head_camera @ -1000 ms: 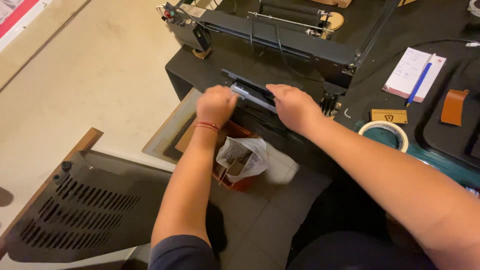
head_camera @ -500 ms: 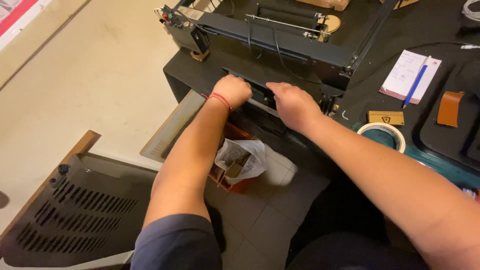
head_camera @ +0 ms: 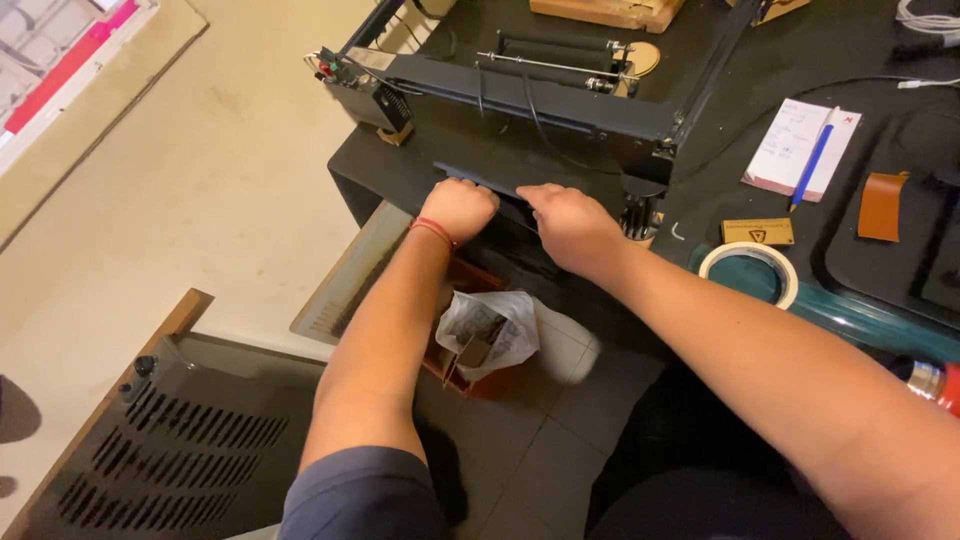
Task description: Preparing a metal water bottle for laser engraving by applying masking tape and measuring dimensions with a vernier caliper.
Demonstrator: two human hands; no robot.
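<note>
Head view: nearest, a bin (head_camera: pixel 470 372) lined with a plastic bag sits on the tiled floor below the bench (head_camera: pixel 905 300) edge, handy for scraps. Above it, the left hand (head_camera: pixel 458 207) and right hand (head_camera: pixel 572 225) curl closed over a dark flat panel (head_camera: pixel 478 182) at the machine frame (head_camera: pixel 530 95) front, spaced apart to keep it level.

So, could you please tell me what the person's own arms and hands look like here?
Both forearms are bare, with no gloves, rings or watch in view. The left hand has a thin red cord bracelet at the wrist, and a short dark blue-grey sleeve covers the upper arm. The right hand wears nothing; no sleeve shows on that arm.
</note>
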